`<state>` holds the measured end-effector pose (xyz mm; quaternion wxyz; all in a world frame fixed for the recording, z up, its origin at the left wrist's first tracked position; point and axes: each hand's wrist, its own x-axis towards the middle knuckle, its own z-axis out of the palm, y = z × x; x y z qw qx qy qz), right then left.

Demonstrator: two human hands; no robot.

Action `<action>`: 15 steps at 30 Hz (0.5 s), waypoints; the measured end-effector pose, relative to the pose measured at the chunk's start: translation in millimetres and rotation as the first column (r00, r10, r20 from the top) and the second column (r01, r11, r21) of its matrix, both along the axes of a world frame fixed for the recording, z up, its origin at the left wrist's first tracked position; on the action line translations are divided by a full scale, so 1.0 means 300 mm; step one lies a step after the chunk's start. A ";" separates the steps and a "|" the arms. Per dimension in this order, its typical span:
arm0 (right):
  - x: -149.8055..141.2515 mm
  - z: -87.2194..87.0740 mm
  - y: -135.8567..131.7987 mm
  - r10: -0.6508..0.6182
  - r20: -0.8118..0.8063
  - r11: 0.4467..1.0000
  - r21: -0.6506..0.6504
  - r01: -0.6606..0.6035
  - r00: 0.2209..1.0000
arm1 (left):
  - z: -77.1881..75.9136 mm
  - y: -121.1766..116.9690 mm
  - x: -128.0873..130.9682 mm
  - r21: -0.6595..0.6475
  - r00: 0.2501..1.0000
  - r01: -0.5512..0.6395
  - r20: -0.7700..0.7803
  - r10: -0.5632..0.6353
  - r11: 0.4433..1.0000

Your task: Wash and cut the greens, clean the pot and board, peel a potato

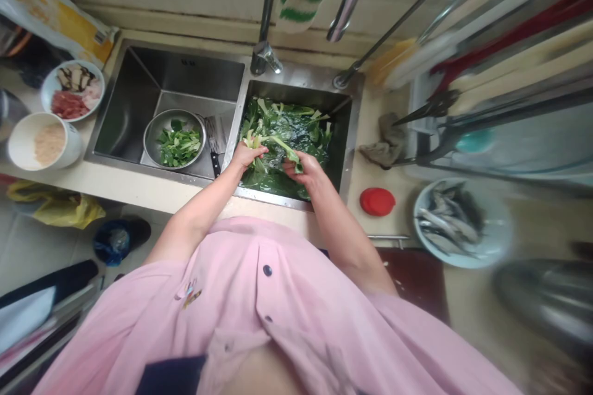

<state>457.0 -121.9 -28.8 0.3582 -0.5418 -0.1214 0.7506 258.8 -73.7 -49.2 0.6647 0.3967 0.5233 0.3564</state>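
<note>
Both of my hands are over the right sink basin (345, 163), which holds water and many floating leafy greens (319, 129). My left hand (250, 154) is closed around a small bunch of pale-stemmed greens (252, 141) near the basin's left wall. A little to the right, my right hand (303, 168) grips a single leafy green (285, 147), its pale stalk reaching up and left toward my left hand. The fingers of my right hand are partly hidden by the leaf.
The left basin (139, 80) holds a metal bowl (147, 139) of cut greens and a black-handled knife (215, 163). Left on the counter are a plate of meat (69, 105) and a white tub (21, 142). A red lid (377, 202) and a bowl of fish (498, 228) stand right. A faucet (264, 58) rises behind.
</note>
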 end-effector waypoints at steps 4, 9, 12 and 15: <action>-0.079 0.061 -0.046 -0.096 -0.367 0.985 -0.170 0.035 0.925 | 0.017 -0.006 0.002 0.031 0.997 -0.029 0.066 0.027 0.999; -0.174 0.058 -0.061 0.003 -0.253 0.974 -0.220 -0.061 0.967 | 0.037 -0.014 -0.006 0.049 0.997 -0.042 0.072 0.039 0.998; -0.180 0.037 -0.058 0.027 0.036 0.998 -0.052 -0.025 0.999 | 0.039 -0.013 -0.005 0.045 0.996 -0.082 0.046 0.080 0.996; -0.178 0.009 -0.063 0.070 0.290 0.977 0.174 -0.125 0.955 | 0.036 -0.013 -0.002 0.050 0.998 -0.063 0.023 0.062 0.997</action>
